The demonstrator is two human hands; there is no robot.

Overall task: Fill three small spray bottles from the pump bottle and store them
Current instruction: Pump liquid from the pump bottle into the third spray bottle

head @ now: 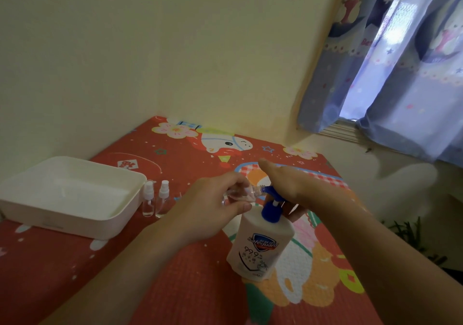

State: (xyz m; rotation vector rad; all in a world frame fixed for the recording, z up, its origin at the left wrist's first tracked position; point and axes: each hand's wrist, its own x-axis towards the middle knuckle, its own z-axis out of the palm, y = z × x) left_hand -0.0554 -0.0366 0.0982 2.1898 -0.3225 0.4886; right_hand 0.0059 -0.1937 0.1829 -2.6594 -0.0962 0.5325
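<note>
A white pump bottle (260, 244) with a blue pump head stands on the red patterned mat. My right hand (288, 182) lies flat on top of the pump head, palm down, fingers stretched out. My left hand (213, 207) grips a small clear spray bottle (244, 193) tipped sideways, its uncapped mouth against the blue nozzle. Two more small clear spray bottles (147, 199) (163, 198), both with white spray caps on, stand upright side by side next to the white tray.
A white rectangular tray (25, 209) sits at the left of the mat (175, 287), close to the wall. The mat's right edge drops off toward the floor below a curtained window (400, 74). A green plant (411, 232) shows at the right.
</note>
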